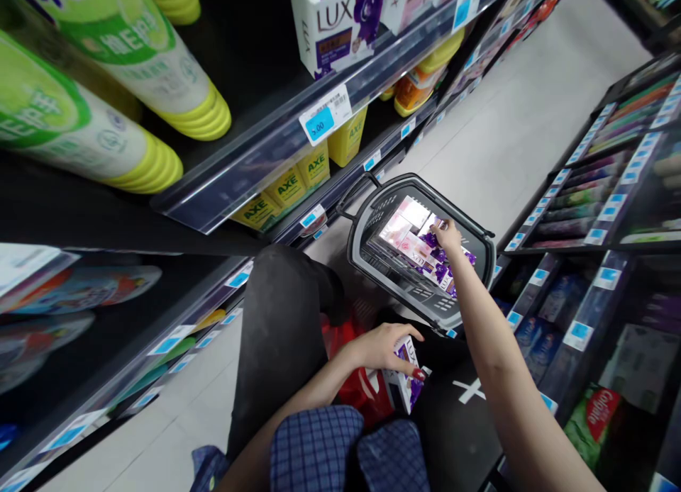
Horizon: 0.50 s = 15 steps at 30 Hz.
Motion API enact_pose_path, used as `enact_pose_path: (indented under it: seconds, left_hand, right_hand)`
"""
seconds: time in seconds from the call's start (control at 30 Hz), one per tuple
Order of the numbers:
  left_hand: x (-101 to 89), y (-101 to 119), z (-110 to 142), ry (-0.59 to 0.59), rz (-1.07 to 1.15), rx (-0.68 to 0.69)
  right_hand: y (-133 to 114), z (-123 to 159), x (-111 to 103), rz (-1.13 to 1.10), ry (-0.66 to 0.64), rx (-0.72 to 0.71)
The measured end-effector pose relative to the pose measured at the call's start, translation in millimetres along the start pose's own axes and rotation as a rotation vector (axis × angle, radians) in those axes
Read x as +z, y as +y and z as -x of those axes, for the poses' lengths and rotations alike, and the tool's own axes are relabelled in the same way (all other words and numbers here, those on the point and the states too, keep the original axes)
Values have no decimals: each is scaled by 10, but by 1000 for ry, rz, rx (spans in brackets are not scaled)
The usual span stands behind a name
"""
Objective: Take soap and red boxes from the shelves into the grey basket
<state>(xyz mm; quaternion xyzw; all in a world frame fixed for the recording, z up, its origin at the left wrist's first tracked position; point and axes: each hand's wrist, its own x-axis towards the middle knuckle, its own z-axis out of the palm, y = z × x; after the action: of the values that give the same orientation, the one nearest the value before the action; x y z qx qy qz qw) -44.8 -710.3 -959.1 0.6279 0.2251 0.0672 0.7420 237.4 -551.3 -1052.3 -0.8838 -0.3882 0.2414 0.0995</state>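
Observation:
My left hand point(386, 347) is closed around a white-and-purple LUX soap box point(408, 368), held tilted above my lap. My right hand point(447, 235) reaches into a grey shopping basket point(430, 316) on the floor. Its fingers are pressed together on a purple LUX soap box point(430, 238) there; the exact grip is partly hidden. Beside that box, several pink and purple LUX soap boxes point(407, 226) lie packed inside the basket. Something red point(362, 393), perhaps a bag, shows behind my left wrist.
A shelf point(250, 159) at the upper left carries green-and-yellow bottles point(154, 59) and more LUX boxes point(340, 28). Yellow AXE packs point(290, 187) stand below it. The right shelf point(590, 237) holds toothpaste boxes. Pale floor point(511, 102) runs between the shelves.

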Motion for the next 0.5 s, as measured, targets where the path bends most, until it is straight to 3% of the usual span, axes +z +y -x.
enact_pose_path:
  seconds: [0.5]
  left_hand:
    - [9, -24, -2, -3, -9, 9]
  right_hand:
    - [-7, 30, 15, 6, 5, -22]
